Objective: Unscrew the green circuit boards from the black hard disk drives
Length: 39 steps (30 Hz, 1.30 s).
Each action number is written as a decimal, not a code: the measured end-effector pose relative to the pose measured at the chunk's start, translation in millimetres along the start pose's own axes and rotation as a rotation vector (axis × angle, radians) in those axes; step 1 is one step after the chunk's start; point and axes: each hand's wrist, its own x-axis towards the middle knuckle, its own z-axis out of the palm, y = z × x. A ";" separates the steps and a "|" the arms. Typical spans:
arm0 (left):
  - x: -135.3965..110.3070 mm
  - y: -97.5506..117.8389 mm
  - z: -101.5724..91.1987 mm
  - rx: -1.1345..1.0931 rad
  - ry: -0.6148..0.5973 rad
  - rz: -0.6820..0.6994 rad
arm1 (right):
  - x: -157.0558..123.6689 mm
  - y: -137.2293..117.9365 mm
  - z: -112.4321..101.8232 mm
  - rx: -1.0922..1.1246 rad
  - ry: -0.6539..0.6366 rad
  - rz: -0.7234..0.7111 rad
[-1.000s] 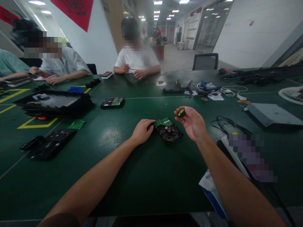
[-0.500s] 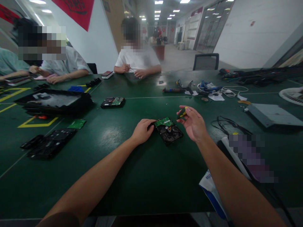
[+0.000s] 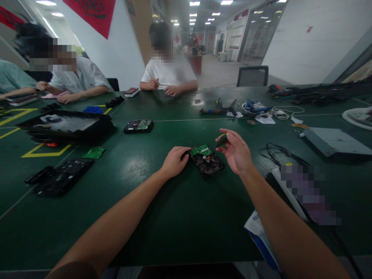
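A hard drive [image 3: 208,162], black with a green circuit board [image 3: 202,150] along its far side, lies at an angle on the green table. My left hand [image 3: 176,161] grips its far left corner between thumb and fingers. To the right of the drive, slightly above the table, my right hand [image 3: 236,151] pinches a small dark green and yellow piece [image 3: 222,140]. Its kind is too small to make out, and the fingers partly cover it. That hand does not visibly touch the drive.
Another hard drive [image 3: 138,126] lies farther back. At left are a black tray [image 3: 66,126], a loose green board [image 3: 94,152] and black plastic parts [image 3: 64,176]. A metal box [image 3: 337,141], cables [image 3: 279,151] and a blue-white packet [image 3: 260,236] lie right. Co-workers sit across the table.
The small piece in my right hand has turned, showing more dark green and less yellow. My left hand and the hard drive stay in place.
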 end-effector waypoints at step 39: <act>0.2 -1.4 2.2 0.010 0.003 0.005 | -0.2 4.4 -0.3 -0.232 0.008 -0.152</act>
